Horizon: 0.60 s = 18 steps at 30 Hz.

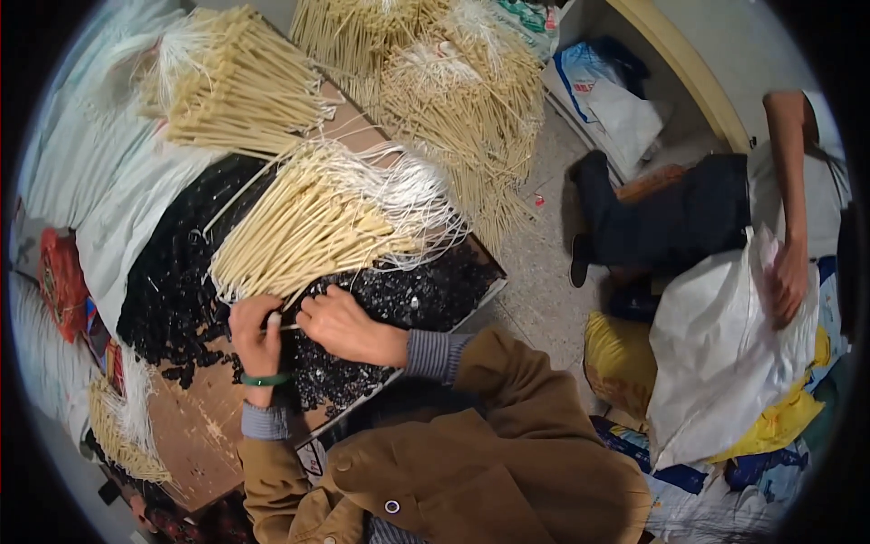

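My left hand (256, 337), with a green bangle (265, 379) at the wrist, is closed in a pinch at the near end of a bundle of cream sticks (299, 222). Beside it, my right hand (343, 326) has its fingers curled and pressed together. A thin pale stick-like piece shows between the two hands, its ends hidden by my fingers. White strings (421, 204) hang off the bundle's right end. Under and around the hands spreads a heap of small black parts (408, 295), too small to make out singly.
More string-tied stick bundles (240, 82) lie at the table's far left, with a large pile (462, 100) beyond. The brown table (195, 422) shows at near left. On the right, another person's hand (790, 283) rests at a white sack (716, 354), beside a yellow sack (619, 358).
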{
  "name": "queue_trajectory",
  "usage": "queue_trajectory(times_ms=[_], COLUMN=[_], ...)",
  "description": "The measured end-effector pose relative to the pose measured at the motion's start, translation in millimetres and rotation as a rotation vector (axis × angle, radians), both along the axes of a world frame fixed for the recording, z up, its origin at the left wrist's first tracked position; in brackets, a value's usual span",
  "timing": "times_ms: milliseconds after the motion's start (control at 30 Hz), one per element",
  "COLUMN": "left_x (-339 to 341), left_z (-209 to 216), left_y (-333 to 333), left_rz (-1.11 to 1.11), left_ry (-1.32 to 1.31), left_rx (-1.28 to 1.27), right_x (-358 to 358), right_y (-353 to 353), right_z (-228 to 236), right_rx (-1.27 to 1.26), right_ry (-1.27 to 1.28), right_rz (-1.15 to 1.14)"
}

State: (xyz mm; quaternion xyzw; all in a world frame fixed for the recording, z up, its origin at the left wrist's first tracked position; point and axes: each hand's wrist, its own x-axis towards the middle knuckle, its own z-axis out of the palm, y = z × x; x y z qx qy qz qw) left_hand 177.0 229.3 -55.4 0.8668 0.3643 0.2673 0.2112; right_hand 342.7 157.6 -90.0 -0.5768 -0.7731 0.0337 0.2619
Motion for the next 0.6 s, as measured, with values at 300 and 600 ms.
queue_trajectory(times_ms=[300,600], left_x=[-82.0,-136.5], left_z=[-14.1,-32.4], left_y=[-51.7,-55.6], left_rz=[0.418,0.306], left_ry=[0.124,0.355], left_rx=[0.050,-0.022], right_x=[-1.2,-12.7], right_y=[14.5,42.0], right_z=[19.9,35.6], right_rx=[-0.419,-0.480], right_ry=[0.065,0.324], right_rz=[0.213,0.305])
